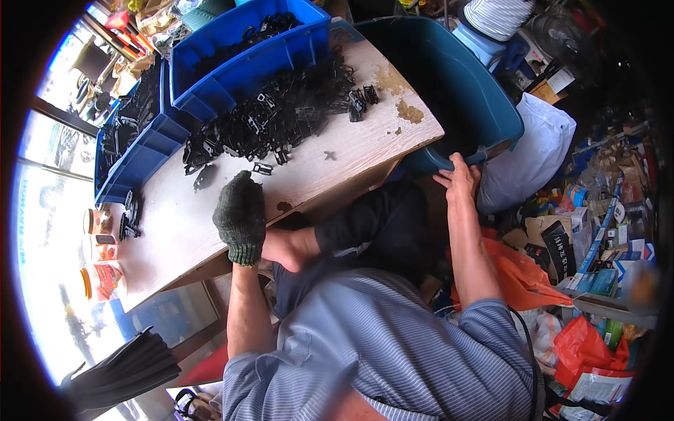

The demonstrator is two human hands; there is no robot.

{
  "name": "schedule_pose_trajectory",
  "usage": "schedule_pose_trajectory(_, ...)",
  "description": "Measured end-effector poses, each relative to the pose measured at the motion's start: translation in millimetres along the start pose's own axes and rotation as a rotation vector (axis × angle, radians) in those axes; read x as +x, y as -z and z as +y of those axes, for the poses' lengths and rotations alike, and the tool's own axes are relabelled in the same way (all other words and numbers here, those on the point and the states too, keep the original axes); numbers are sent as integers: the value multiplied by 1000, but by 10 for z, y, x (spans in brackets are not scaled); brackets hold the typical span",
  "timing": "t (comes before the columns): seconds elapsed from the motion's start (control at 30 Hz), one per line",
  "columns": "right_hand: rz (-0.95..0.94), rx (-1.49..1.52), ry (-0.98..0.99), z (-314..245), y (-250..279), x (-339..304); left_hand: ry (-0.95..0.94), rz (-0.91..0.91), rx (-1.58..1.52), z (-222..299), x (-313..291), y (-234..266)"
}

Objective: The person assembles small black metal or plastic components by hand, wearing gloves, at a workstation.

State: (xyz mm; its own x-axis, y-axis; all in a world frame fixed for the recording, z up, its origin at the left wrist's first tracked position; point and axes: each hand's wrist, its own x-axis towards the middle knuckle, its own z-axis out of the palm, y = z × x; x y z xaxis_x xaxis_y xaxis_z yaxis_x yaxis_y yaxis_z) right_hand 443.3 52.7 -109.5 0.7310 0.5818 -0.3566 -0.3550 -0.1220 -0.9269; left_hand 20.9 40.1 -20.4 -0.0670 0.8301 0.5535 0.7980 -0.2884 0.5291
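Observation:
My left hand [240, 216], in a dark green knitted glove, is over the near edge of the pale worktable [330, 175]. Its fingers look curled in, and whatever they may hold is hidden. Just beyond it lies a small black plastic part [262, 169], in front of a large heap of similar black parts [270, 116]. Bare and reaching out to the right, my right hand [460, 180] grips the near rim of a dark teal plastic bin [507, 133]. The inside of that bin is in deep shadow. A small cluster of black parts [359, 104] sits near the table's right end.
Two blue crates, one at the back [246, 67] and one at the left [144, 151], hold black parts. Jars [102, 281] line the table's left edge. A white sack [530, 154] leans beside the bin. My bare foot [288, 249] is against the table edge. Clutter covers the right side.

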Motion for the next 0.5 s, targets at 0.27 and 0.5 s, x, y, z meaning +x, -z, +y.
schedule_pose_trajectory(0.27, -6, -55, -12, -15, 36, 11, -28, -16, 56, 40, 22, 9)
schedule_pose_trajectory(0.5, 70, -78, -48, -62, -72, -32, 61, 54, -151, 50, 19, 19)
